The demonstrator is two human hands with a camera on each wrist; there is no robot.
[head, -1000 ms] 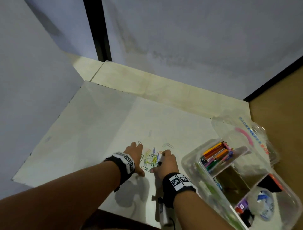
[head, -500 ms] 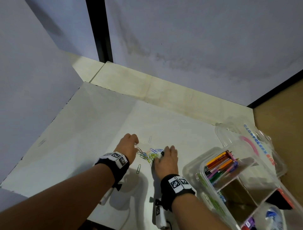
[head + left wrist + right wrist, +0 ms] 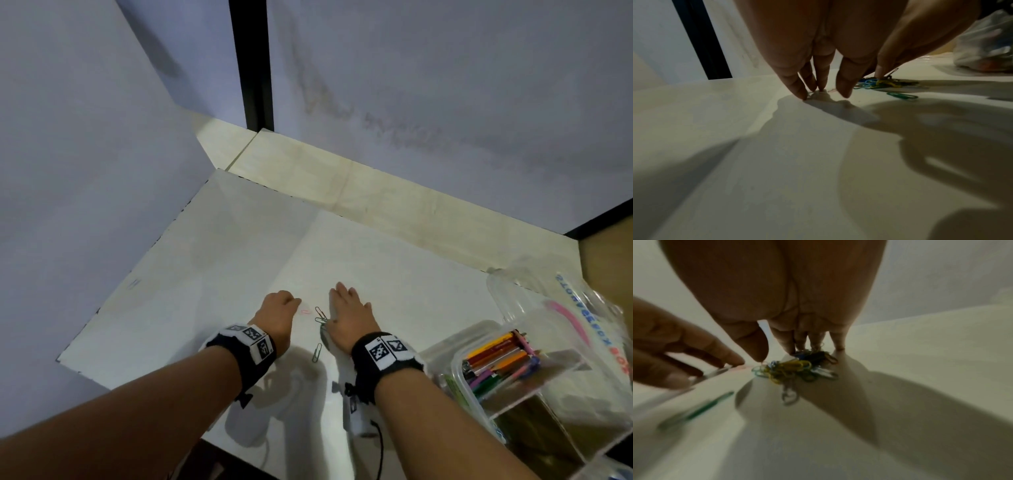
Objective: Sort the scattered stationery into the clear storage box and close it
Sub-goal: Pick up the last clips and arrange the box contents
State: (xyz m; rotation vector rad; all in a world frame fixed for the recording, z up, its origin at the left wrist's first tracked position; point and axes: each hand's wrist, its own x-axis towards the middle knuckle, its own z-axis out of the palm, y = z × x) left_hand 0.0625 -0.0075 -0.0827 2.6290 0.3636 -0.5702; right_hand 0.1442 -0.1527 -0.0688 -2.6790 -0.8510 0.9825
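The paper clips (image 3: pixel 795 368) lie in a small coloured tangle on the white worktop (image 3: pixel 212 274), right under our right hand (image 3: pixel 347 317). They are light, thin wire — stiff singly, but slippery on this smooth surface and, we judge, likely to skate away or snag in one another when pushed. We would take them as a bunch, raking them together and pinching the heap from both sides, not one by one.

Our right hand is spread flat over the heap, fingers straight, tips touching the clips, holding nothing. Our left hand (image 3: pixel 279 317) stands just beside it with fingertips (image 3: pixel 803 95) down on the worktop; whether they pin a clip we cannot tell. A few strays sit apart: a green paper clip (image 3: pixel 317 353) nearer us between the wrists, and a faint pink one (image 3: pixel 306 311) between the hands.

The clear storage box (image 3: pixel 507 373) stands open to our right, near the worktop's corner, with coloured pencils (image 3: pixel 500 359) in one compartment and its lid (image 3: pixel 555 301) behind it. Walls close in on the left and at the back; the worktop between heap and box is bare — room for a short carry, though we judge a sweep too far towards us could send clips off the near edge.
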